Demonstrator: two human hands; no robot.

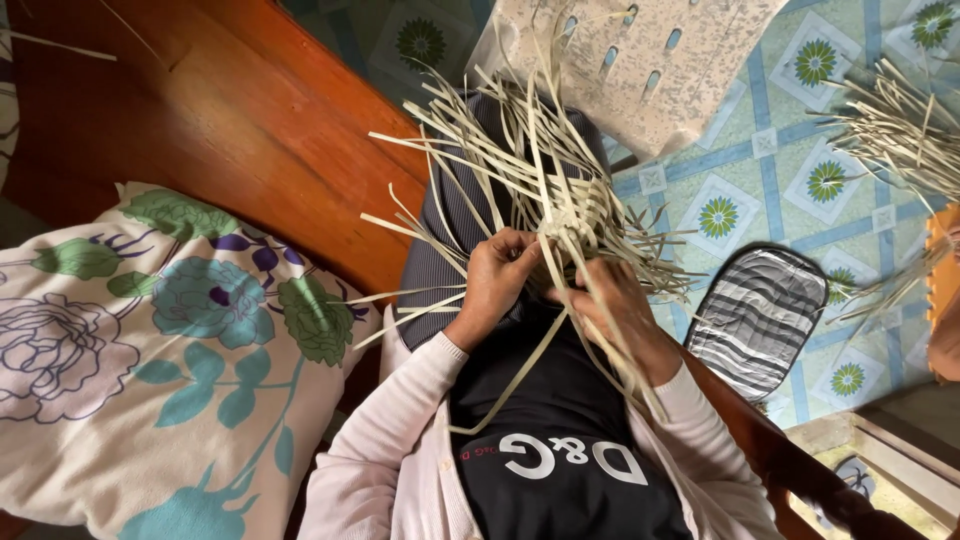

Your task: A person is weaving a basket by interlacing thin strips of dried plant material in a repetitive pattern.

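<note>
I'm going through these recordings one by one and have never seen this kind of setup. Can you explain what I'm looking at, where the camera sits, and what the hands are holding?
There is no machine here: a person works with two bare hands, and the one picture comes from a camera on their head, looking down at their lap. The left hand and the right hand both grip a bundle of pale flat strips, which cross in a woven knot just above the fingers while loose ends fan outward. The person sits on a wooden seat beside a floral pillow. On the patterned floor lie a striped pad and another heap of strips.
</note>
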